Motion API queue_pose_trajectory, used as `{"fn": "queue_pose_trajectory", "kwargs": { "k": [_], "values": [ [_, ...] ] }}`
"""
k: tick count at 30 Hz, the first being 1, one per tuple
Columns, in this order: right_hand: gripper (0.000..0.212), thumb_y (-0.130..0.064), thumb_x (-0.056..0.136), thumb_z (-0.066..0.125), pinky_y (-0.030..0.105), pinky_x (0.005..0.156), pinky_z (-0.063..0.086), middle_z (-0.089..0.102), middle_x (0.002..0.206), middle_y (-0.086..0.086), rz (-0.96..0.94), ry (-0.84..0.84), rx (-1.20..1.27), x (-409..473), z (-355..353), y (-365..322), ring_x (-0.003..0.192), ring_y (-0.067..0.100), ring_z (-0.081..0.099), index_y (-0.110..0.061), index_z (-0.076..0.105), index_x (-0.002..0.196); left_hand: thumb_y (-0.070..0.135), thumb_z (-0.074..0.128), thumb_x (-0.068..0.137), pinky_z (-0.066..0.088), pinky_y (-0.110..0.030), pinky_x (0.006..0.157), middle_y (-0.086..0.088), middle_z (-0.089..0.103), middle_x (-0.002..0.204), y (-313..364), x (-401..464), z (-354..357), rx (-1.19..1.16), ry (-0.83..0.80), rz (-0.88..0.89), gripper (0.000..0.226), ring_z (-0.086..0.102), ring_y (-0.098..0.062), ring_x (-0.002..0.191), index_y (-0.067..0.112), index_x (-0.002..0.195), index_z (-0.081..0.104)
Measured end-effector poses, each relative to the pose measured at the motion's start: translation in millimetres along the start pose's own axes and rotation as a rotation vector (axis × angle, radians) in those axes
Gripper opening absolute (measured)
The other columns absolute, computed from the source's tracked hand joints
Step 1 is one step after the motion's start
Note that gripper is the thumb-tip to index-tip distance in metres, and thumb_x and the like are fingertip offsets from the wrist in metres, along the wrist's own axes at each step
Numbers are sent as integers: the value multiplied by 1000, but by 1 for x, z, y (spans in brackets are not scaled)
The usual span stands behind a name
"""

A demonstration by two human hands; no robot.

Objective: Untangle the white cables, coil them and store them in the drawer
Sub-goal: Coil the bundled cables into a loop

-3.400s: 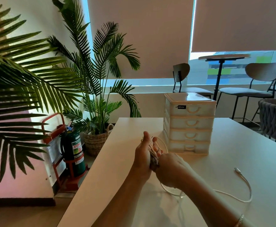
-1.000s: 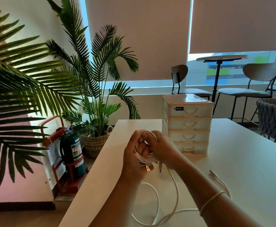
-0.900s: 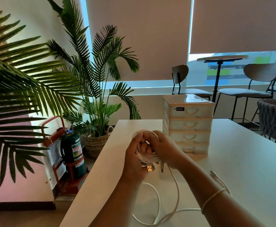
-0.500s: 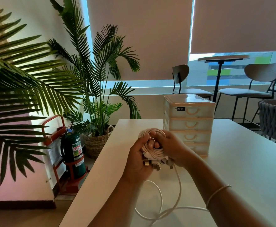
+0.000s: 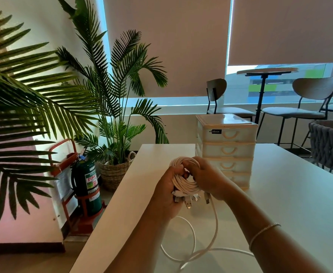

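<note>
both hands meet just below the centre of the frame, above the white table, and both are wrapped round one bundle of white cables. the left hand cups the coil from the left and below, its fingers curled under the loops. the right hand closes on the coil from the right, fingers bent over its top edge, thumb side toward the middle. a thin bracelet circles the right wrist.

the coil is a round stack of several loops held upright between the palms. a cluster of plugs hangs out of its lower edge, some with bare metal tips. one loose cable tail drops from the bundle and lies in slack loops on the table at the bottom centre, running off to the right under the right forearm.

just behind the hands, right of centre, a small cream drawer unit stands on the table with all its drawers pushed in, each with a curved handle.

at the left of the frame are large palm plants, one in a woven basket, and a green fire extinguisher in a red stand. in the upper right, chairs and a tall round table stand by the window with its blinds partly down.
</note>
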State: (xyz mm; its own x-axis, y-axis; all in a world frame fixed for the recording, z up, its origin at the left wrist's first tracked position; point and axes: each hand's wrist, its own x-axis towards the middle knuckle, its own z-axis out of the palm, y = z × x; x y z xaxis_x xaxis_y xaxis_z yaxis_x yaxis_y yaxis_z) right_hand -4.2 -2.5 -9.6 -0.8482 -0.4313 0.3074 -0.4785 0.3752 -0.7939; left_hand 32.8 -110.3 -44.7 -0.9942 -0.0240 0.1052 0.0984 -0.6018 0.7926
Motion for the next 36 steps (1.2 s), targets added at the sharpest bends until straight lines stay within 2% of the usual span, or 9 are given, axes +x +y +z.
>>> {"fn": "queue_pose_trajectory", "kwargs": {
  "k": [4, 10, 13, 16, 21, 28, 31, 33, 36],
  "values": [
    [32, -35, 97, 38, 28, 70, 44, 57, 81, -1, -5, 20, -68, -3, -7, 4, 78, 15, 55, -11, 57, 105, 17, 43, 94, 49, -19, 49, -1, 66, 60, 2, -3, 4, 144, -15, -36, 29, 62, -10, 49, 9, 78, 67],
    [32, -36, 97, 37, 16, 59, 37, 51, 80, -5, -43, 6, -247, -5, -16, 3, 73, 8, 49, -11, 53, 110, 13, 50, 91, 48, -19, 50, -4, 66, 70, 6, -4, 2, 377, -50, -11, 15, 64, -12, 57, 3, 95, 61],
    [28, -30, 98, 38, 10, 55, 37, 53, 88, -3, -75, -37, -372, -7, -20, -2, 75, 8, 50, -11, 51, 113, 20, 63, 79, 55, -25, 62, -6, 68, 74, 11, -5, -1, 361, -130, -28, 20, 66, -15, 66, 4, 90, 64],
    [27, -26, 99, 37, 9, 53, 39, 57, 101, 4, -107, -128, -467, -11, -20, -9, 79, 8, 50, -11, 47, 118, 46, 85, 51, 56, -26, 60, -7, 69, 74, 16, -6, -3, 377, -160, -83, 58, 66, -18, 65, 5, 89, 67],
    [26, -26, 98, 39, 15, 61, 45, 60, 106, 10, -163, -239, -570, -13, -15, -14, 87, 18, 59, -10, 47, 116, 76, 77, 16, 48, -23, 53, -2, 66, 63, 10, -3, -6, 558, -43, -84, 89, 62, -14, 58, 11, 77, 68],
    [23, -28, 93, 51, 26, 74, 51, 58, 100, 3, -116, -252, -363, -9, -12, -12, 89, 18, 59, -15, 50, 112, 54, 68, 61, 53, -26, 64, -8, 69, 77, 6, 0, -5, 378, 15, 5, 48, 67, -19, 68, 12, 84, 68],
    [25, -16, 90, 55, 18, 60, 45, 57, 91, -2, 22, -327, 85, -15, -15, -4, 79, 11, 56, -23, 52, 114, 36, 57, 84, 54, -22, 52, -5, 65, 56, 9, -2, 0, 196, 50, -40, 32, 63, -14, 48, 10, 69, 69],
    [26, -14, 93, 49, 20, 58, 41, 57, 89, 1, 49, -331, 194, -18, -14, -1, 75, 11, 53, -20, 53, 118, 34, 55, 89, 49, -19, 42, 2, 54, 41, 10, 0, -1, 116, 106, -67, 41, 53, -10, 35, 13, 54, 65],
    [27, -24, 99, 34, 19, 55, 43, 55, 81, 5, 41, -266, 242, -23, -4, -1, 63, 2, 55, -11, 52, 114, 34, 61, 85, 42, -16, 36, 5, 45, 40, 8, 3, -3, 38, 238, -57, 30, 47, -6, 33, 12, 64, 60]
  ]
}}
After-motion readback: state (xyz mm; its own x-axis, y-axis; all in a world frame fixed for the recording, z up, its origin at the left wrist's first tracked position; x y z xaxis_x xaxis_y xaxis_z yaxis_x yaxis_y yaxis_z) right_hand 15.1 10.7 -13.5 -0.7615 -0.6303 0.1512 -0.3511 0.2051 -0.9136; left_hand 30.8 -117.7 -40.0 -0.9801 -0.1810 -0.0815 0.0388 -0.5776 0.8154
